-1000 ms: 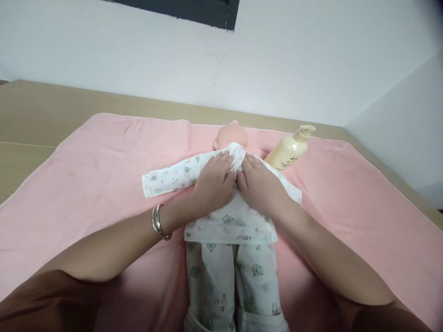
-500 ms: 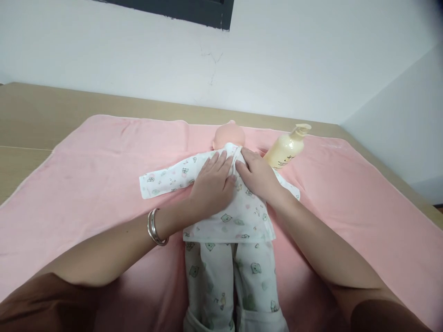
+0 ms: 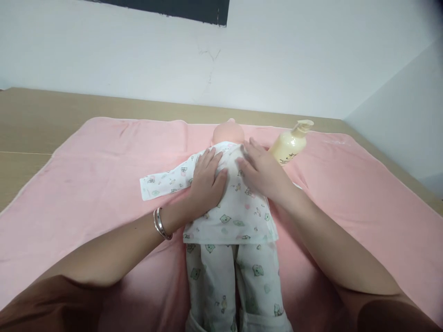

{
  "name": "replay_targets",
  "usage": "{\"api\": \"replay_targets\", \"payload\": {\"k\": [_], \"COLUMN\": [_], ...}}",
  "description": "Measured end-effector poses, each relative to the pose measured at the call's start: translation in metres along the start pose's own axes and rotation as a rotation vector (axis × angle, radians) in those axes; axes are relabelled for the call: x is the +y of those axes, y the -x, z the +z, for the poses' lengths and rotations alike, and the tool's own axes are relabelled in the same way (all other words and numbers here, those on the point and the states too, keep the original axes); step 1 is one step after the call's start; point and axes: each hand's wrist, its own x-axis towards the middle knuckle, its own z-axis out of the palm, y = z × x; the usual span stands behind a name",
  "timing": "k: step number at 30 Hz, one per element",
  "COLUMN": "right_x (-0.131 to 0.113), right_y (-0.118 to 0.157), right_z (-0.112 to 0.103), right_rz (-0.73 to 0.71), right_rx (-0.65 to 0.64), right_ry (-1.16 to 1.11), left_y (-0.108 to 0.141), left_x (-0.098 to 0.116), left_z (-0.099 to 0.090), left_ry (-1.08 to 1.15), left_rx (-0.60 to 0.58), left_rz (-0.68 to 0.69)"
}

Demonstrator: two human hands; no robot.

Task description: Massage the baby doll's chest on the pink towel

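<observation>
A baby doll (image 3: 228, 132) lies on a pink blanket, its head at the far end. It wears a white long-sleeved top (image 3: 238, 216) and matching trousers (image 3: 218, 281), both printed with small animals. My left hand (image 3: 209, 180) rests on the left of the top's chest, fingers stretched out and thumb apart. On the other side my right hand (image 3: 263, 170) lies at the shoulder, slightly blurred, fingers extended and thumb apart. Most of the top's right sleeve is hidden behind my right hand and forearm.
A pale yellow pump bottle (image 3: 289, 145) leans on the blanket beyond my right hand. The pink blanket (image 3: 104, 184) covers most of a wooden surface (image 3: 69, 101). A white wall (image 3: 277, 60) rises behind it.
My hands have moved apart: the left slid a little to the left, the right shifted slightly right and up. More of the top's chest shows between them.
</observation>
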Motion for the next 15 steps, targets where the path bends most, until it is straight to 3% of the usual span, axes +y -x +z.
{"api": "replay_targets", "payload": {"k": [4,9,15], "right_x": [-0.007,-0.013,-0.009], "right_y": [0.006,0.01,0.01], "right_z": [0.002,0.018,0.016], "right_rz": [-0.048,-0.123,-0.146], "right_rx": [0.144,-0.076,0.099], "right_ry": [-0.009,0.009,-0.045], "left_y": [0.004,0.006,0.005], "left_x": [-0.003,-0.005,-0.006], "left_z": [0.002,0.004,0.005], "left_ry": [0.07,0.088,0.076], "left_rx": [0.126,0.173,0.172], "left_rz": [-0.022,-0.003,0.025]}}
